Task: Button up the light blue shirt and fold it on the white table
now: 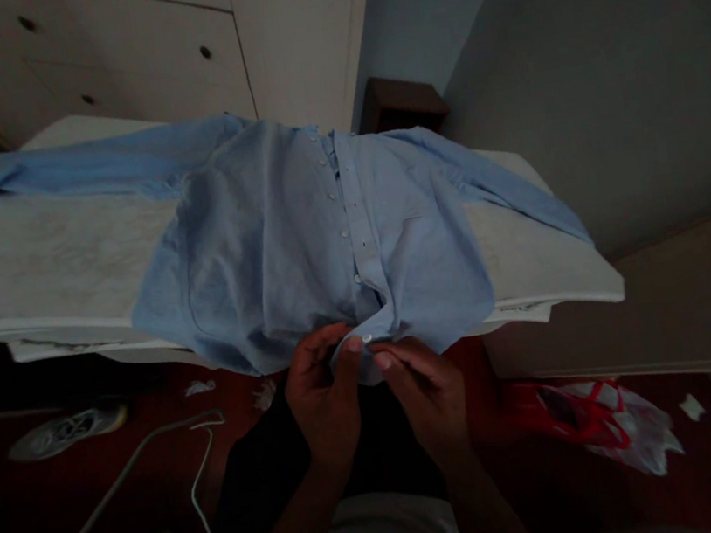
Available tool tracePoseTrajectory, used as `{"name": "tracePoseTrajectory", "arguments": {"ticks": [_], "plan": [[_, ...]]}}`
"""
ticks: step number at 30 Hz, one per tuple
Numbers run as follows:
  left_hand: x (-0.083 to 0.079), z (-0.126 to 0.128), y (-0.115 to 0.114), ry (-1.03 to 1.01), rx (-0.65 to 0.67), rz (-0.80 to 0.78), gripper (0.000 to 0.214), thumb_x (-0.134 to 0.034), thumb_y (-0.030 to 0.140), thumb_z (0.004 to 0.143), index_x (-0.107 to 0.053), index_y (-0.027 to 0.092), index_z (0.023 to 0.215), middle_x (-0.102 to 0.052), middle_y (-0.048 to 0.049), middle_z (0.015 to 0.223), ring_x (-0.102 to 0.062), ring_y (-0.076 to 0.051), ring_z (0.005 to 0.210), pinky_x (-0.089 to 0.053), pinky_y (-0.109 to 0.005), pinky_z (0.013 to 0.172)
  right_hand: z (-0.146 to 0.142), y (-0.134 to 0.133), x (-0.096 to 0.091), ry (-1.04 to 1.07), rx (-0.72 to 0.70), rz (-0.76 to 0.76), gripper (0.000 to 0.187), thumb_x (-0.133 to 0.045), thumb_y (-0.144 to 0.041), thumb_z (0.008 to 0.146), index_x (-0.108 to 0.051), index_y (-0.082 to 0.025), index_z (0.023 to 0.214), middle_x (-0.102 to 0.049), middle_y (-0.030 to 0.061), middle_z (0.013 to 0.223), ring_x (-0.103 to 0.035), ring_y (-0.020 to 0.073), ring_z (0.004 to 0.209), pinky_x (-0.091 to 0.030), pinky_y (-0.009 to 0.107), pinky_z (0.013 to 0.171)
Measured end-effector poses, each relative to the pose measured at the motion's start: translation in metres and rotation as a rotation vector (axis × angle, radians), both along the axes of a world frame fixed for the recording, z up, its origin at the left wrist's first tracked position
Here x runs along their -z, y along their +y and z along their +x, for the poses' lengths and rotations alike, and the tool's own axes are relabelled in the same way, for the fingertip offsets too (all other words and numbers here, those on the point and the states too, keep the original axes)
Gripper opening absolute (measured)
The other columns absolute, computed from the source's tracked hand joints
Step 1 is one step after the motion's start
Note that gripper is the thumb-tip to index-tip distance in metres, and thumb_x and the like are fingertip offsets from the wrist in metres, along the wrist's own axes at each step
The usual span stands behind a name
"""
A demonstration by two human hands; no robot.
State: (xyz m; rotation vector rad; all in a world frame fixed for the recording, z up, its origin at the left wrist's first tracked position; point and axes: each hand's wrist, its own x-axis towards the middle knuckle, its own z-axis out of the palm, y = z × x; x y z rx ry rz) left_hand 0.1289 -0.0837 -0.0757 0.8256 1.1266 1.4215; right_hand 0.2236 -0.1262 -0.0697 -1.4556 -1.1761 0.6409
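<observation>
A light blue button-up shirt (pixel 296 222) lies front side up across a white padded board (pixel 62 246), sleeves spread to both sides. Down its middle the front is parted, with several white buttons along one edge and buttonholes along the other. At the bottom hem, my left hand (pixel 327 394) pinches the cloth between thumb and fingers beside a white button (pixel 367 338). My right hand (pixel 426 389) is closed on the hem just right of that button, thumb against the fingers. The hem edge is lifted and folded between the two hands.
White drawers (pixel 160 56) with dark knobs stand behind the board. A brown box-like piece (pixel 405 101) sits in the corner. On the red floor are a shoe (pixel 67 432), a pale cable (pixel 198 491) and a red and white plastic bag (pixel 616 424).
</observation>
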Motion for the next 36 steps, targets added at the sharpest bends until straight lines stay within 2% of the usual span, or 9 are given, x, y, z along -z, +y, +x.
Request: {"name": "tracePoseTrajectory", "arguments": {"ticks": [2, 4, 7, 11, 15, 22, 27, 33, 36], "plan": [[0.002, 0.000, -0.001, 0.048, -0.009, 0.041, 0.018, -0.076, 0.026, 0.075, -0.067, 0.018, 0.088, -0.070, 0.0005, 0.081, -0.066, -0.011, 0.074, -0.054, -0.020, 0.068, -0.002, 0.002, 0.001, 0.333, -0.067, -0.180, 0.026, -0.055, -0.039, 0.092, -0.074, -0.020, 0.089, -0.058, -0.0010, 0.060, -0.048, 0.0074, 0.045, -0.038, 0.019, 0.041], [0.004, 0.000, -0.003, 0.091, 0.001, 0.065, 0.016, -0.075, 0.025, 0.075, -0.067, 0.019, 0.088, -0.070, 0.0003, 0.082, -0.066, -0.011, 0.074, -0.054, -0.021, 0.068, -0.002, 0.005, 0.001, 0.563, -0.076, -0.252, 0.034, -0.056, -0.047, 0.089, -0.073, -0.018, 0.085, -0.058, -0.0013, 0.058, -0.044, 0.0055, 0.039, -0.030, 0.017, 0.035], [0.003, -0.001, -0.005, 0.142, 0.021, 0.107, 0.014, -0.073, 0.023, 0.077, -0.068, 0.019, 0.088, -0.071, 0.0000, 0.083, -0.067, -0.012, 0.075, -0.054, -0.023, 0.070, -0.001, 0.009, -0.003, 0.680, -0.103, -0.261, 0.036, -0.061, -0.050, 0.084, -0.072, -0.016, 0.080, -0.061, 0.0001, 0.061, -0.047, 0.0057, 0.040, -0.030, 0.016, 0.034], [-0.001, -0.005, -0.005, 0.171, 0.051, 0.163, 0.011, -0.071, 0.022, 0.078, -0.068, 0.019, 0.089, -0.071, -0.0011, 0.083, -0.067, -0.014, 0.076, -0.055, -0.027, 0.073, 0.002, 0.011, -0.006, 0.630, -0.135, -0.243, 0.037, -0.061, -0.050, 0.084, -0.068, -0.016, 0.073, -0.062, 0.0007, 0.061, -0.047, 0.0063, 0.042, -0.030, 0.017, 0.035], [-0.001, -0.012, -0.001, 0.192, 0.125, 0.172, 0.013, -0.070, 0.024, 0.079, -0.068, 0.019, 0.091, -0.070, -0.0017, 0.084, -0.067, -0.014, 0.078, -0.054, -0.026, 0.073, 0.004, 0.013, -0.001, 0.495, -0.138, -0.219, 0.035, -0.059, -0.044, 0.087, -0.063, -0.017, 0.067, -0.053, -0.0036, 0.053, -0.041, 0.0051, 0.041, -0.028, 0.017, 0.038], [-0.001, -0.018, 0.007, 0.195, 0.182, 0.141, 0.018, -0.074, 0.024, 0.076, -0.067, 0.020, 0.093, -0.069, -0.0004, 0.086, -0.066, -0.012, 0.080, -0.053, -0.023, 0.076, 0.003, 0.016, 0.002, 0.266, -0.126, -0.065, 0.032, -0.058, -0.036, 0.089, -0.060, -0.018, 0.063, -0.051, -0.0038, 0.053, -0.042, 0.0072, 0.048, -0.035, 0.021, 0.049], [-0.006, -0.015, 0.011, 0.023, 0.213, 0.089, 0.024, -0.077, 0.021, 0.072, -0.065, 0.019, 0.093, -0.068, 0.0013, 0.077, -0.065, -0.010, 0.071, -0.052, -0.020, 0.069, 0.006, 0.018, 0.007, 0.264, -0.121, -0.002, 0.028, -0.060, -0.032, 0.087, -0.061, -0.018, 0.063, -0.051, -0.0040, 0.052, -0.044, 0.0079, 0.049, -0.035, 0.022, 0.050], [-0.007, -0.008, 0.011, -0.219, 0.200, -0.102, 0.029, -0.081, 0.022, 0.065, -0.061, 0.017, 0.086, -0.066, 0.0032, 0.069, -0.062, -0.008, 0.060, -0.050, -0.016, 0.059, 0.006, 0.021, 0.027, 0.312, -0.064, 0.076, 0.027, -0.062, -0.035, 0.084, -0.064, -0.019, 0.062, -0.051, -0.0040, 0.048, -0.042, 0.0084, 0.044, -0.035, 0.021, 0.046], [-0.006, -0.004, 0.010, -0.271, 0.191, -0.152, 0.030, -0.082, 0.024, 0.064, -0.060, 0.017, 0.084, -0.066, 0.0033, 0.069, -0.062, -0.007, 0.060, -0.050, -0.016, 0.058, 0.006, 0.022, 0.037, 0.309, -0.028, 0.071, 0.029, -0.062, -0.039, 0.083, -0.065, -0.019, 0.061, -0.051, -0.0032, 0.047, -0.042, 0.0094, 0.044, -0.036, 0.023, 0.046]]}}
